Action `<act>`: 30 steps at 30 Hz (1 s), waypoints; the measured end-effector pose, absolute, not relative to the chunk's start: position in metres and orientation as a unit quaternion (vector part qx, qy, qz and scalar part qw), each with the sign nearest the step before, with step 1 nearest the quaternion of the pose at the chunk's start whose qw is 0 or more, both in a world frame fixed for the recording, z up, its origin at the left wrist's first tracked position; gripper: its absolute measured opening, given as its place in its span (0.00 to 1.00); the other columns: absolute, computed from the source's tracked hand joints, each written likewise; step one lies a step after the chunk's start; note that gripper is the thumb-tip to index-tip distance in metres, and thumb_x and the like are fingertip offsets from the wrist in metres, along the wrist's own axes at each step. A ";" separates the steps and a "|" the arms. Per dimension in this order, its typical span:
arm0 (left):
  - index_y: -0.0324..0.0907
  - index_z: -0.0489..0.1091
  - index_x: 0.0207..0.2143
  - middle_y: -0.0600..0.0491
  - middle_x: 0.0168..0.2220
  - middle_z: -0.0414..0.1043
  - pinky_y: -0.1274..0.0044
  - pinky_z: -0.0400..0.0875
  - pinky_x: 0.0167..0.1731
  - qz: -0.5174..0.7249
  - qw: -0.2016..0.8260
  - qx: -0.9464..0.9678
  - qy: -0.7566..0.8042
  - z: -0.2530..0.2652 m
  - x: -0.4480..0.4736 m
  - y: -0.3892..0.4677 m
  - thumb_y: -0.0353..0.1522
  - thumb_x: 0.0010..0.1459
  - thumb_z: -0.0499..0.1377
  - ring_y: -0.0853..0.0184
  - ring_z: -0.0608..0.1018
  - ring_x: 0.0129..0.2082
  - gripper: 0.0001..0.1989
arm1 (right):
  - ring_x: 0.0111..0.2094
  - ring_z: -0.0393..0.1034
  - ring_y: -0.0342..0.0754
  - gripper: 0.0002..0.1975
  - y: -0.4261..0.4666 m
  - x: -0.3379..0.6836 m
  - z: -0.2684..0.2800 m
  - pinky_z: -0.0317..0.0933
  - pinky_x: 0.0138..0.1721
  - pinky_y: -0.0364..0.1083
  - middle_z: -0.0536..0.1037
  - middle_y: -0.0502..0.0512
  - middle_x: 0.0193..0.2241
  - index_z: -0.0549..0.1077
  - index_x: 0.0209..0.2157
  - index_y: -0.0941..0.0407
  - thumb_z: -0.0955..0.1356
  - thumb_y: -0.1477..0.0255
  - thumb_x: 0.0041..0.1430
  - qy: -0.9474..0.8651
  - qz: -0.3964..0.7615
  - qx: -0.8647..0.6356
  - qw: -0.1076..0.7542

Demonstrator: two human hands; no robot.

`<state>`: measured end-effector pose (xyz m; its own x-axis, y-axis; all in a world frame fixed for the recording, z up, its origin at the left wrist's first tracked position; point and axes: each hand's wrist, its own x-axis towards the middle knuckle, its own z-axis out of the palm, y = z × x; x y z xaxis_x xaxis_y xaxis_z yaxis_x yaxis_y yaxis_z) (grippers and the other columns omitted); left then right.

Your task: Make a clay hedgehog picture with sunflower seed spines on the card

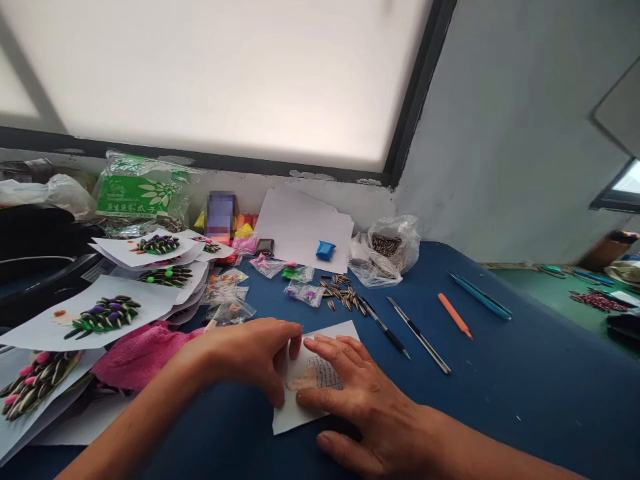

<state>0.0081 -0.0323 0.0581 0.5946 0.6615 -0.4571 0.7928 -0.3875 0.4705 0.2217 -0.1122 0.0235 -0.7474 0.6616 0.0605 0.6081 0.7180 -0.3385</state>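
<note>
A small white sheet of paper (300, 420) lies on the blue tabletop in front of me. It bears a pen-drawn outline filled with small curved marks (324, 372) and a flat beige patch (303, 380) beside the drawing. My left hand (250, 353) is at the sheet's left edge, its fingers bent and the thumb apart from them. Over the right part of the sheet lies my right hand (360, 393), fingers spread and reaching to the beige patch. Neither hand has anything visible in its grasp. Part of the drawing is hidden by my right fingers.
Beyond the sheet are loose sunflower seeds (343, 293), a black pen (385, 327), a silver craft knife (419, 335), an orange marker (455, 317) and blue tweezers (480, 295). Papers with seed pictures (100, 313) and a pink cloth (145, 357) lie left. A seed bag (387, 250) stands behind.
</note>
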 end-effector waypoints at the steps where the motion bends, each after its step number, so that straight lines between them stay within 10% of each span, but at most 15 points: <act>1: 0.46 0.65 0.32 0.61 0.27 0.66 0.79 0.60 0.25 -0.097 0.337 0.827 0.439 0.058 0.008 -0.032 0.33 0.36 0.68 0.65 0.70 0.29 0.20 | 0.67 0.42 0.59 0.20 -0.112 0.222 0.023 0.38 0.64 0.62 0.50 0.60 0.66 0.70 0.54 0.49 0.66 0.64 0.60 -0.925 0.143 -0.339 0.095; 30: 0.46 0.66 0.34 0.60 0.28 0.68 0.78 0.61 0.25 -0.091 0.342 0.828 0.435 0.058 0.008 -0.033 0.32 0.36 0.67 0.64 0.72 0.30 0.20 | 0.67 0.43 0.62 0.20 -0.114 0.222 0.022 0.40 0.63 0.63 0.48 0.66 0.67 0.70 0.55 0.53 0.64 0.62 0.63 -0.913 0.107 -0.377 0.111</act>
